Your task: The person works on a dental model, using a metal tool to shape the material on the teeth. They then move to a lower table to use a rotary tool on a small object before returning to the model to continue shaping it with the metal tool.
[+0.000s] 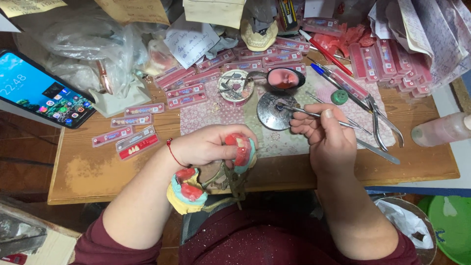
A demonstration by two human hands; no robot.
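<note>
The person's left hand (pixel 208 145) is closing around a dental model in an articulator (pixel 218 172), holding it just over the near edge of the wooden table (pixel 93 169), at about six o'clock from the round metal dish (pixel 274 112). The right hand (pixel 324 132) is pinching a thin metal instrument (pixel 306 114), its tip resting on that dish at roughly ten o'clock from the knuckles.

The model is hanging half off the table, so if the left grip is loosening, I would expect it to drop into the lap. The instrument's tip may be carrying soft wax; it could drip on the cloth or cool before reaching the teeth.

The model is showing pink wax gums with a row of pale teeth on the upper half, turquoise and yellow plaster beneath, and a second pink-and-yellow half swinging open toward seven o'clock. Pliers (pixel 380 120) are lying at three o'clock.
</note>
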